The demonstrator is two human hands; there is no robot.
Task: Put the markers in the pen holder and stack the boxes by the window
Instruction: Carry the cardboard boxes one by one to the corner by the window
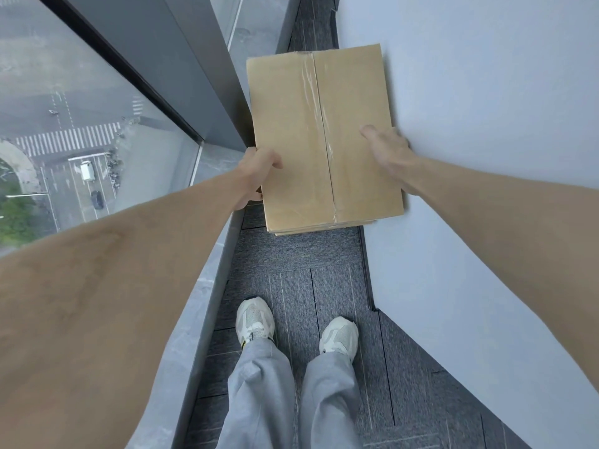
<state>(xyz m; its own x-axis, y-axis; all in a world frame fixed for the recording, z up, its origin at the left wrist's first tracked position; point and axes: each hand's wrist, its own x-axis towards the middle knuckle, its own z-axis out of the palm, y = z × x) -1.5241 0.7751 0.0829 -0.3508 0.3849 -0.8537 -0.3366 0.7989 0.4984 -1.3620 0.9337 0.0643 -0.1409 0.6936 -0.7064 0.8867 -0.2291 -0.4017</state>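
1. Trousers, grey and loose, fill the bottom of the view, well on the near side of the cardboard box.
2. A pair of pale shoes stands on dark grey carpet, which shows bare between them and the box.
3. Two bare forearms reach forward, one towards each side of the box.
4. The left hand grips the box's left edge close to its near corner. The thumb lies on the top face and the fingers curl in under the edge.
5. The right hand rests on the box's right side with the thumb laid straight across the top. Its fingers drop over the right edge and are hidden, so whether they curl round the box cannot be told. This hand is slightly blurred.
6. The box is brown and flat-topped, with clear tape along its centre seam. Further cardboard edges show just beneath its near edge.
7. Just left of the box runs a grey stone sill, and left of that is the window, which looks down on a street.
8. Right of the box, touching or almost touching it, stands a pale wall.
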